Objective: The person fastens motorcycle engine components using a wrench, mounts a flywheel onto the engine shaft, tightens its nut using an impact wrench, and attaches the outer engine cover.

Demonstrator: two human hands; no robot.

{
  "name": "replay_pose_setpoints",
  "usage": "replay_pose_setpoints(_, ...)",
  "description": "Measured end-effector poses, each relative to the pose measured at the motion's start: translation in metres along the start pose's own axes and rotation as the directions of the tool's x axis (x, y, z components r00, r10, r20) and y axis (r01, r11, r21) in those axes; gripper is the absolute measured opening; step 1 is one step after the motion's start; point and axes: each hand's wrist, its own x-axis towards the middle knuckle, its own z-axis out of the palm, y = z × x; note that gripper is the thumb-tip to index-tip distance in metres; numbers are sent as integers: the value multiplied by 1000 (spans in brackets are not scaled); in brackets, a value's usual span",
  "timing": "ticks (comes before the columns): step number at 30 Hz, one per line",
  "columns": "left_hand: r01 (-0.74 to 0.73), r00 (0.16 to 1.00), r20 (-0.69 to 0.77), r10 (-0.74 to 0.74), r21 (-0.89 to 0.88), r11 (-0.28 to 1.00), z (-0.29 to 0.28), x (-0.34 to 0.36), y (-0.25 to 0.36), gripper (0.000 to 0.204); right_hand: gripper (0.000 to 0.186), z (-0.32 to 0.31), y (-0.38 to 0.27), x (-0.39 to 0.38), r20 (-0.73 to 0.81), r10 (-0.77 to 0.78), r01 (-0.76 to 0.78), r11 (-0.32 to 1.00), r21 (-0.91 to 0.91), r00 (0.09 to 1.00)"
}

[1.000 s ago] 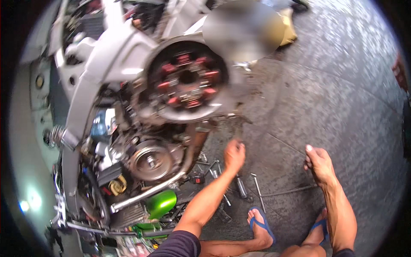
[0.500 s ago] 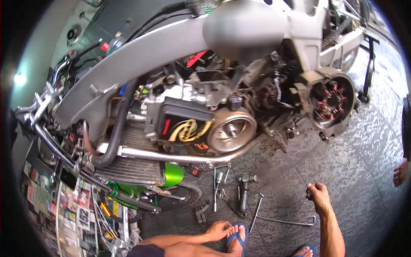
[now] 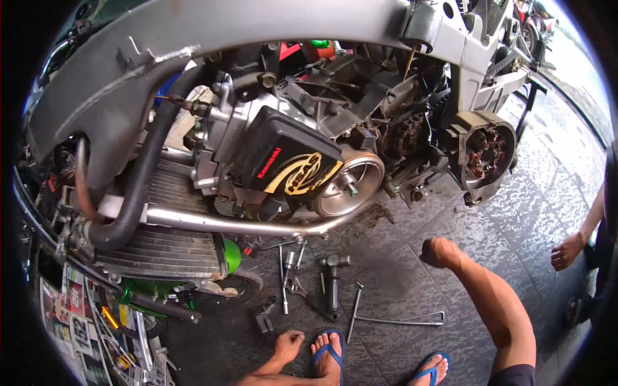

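Note:
My right hand is closed in a fist over the floor, apart from the motorcycle engine; whatever its fingers may hold is hidden. Low in the view, my left hand has its fingers curled together beside my sandalled foot, with nothing visible in them. Ahead of both lies the opened engine, with a round metal flywheel and a black cover. To its right, a round housing shows a ring of copper coils. Between my hands a hammer and a T-handle wrench lie on the floor.
An adjustable wrench and a socket wrench lie left of the hammer. A radiator and a bent black hose sit at the left. Another person's hand hangs at the right edge. Dark stains mark the tiles below the engine.
My view has shifted, with the engine appearing larger. My right hand has moved nearer the engine, and my left hand has come away from my foot. The other person's hand shows more fully.

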Motion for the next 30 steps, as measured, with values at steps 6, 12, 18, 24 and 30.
replay_pose_setpoints(6, 235, 964, -74, -255, -214, 948, 20, -25, -47, 19, 28, 31, 39, 50, -358, 309, -231, 942, 243, 881)
replay_pose_setpoints(12, 193, 964, -141, -224, -204, 960, 5, -20, -58, 14, 23, 61, 21, 92, -379, 341, -124, 861, 493, 860)
replay_pose_setpoints(18, 226, 954, -138, -267, -255, 940, -8, -29, -53, 11, 23, 69, 9, 90, -438, 426, -124, 814, 567, 792)
replay_pose_setpoints(24, 271, 949, -98, -300, -233, 934, -12, -29, -52, 11, 47, 36, 4, 136, -275, 519, 327, -9, 945, 809)
replay_pose_setpoints(30, 247, 956, -86, -280, -280, 928, -7, -25, -35, 12, 42, 7, 20, 173, -299, 394, 420, -268, 867, 869)
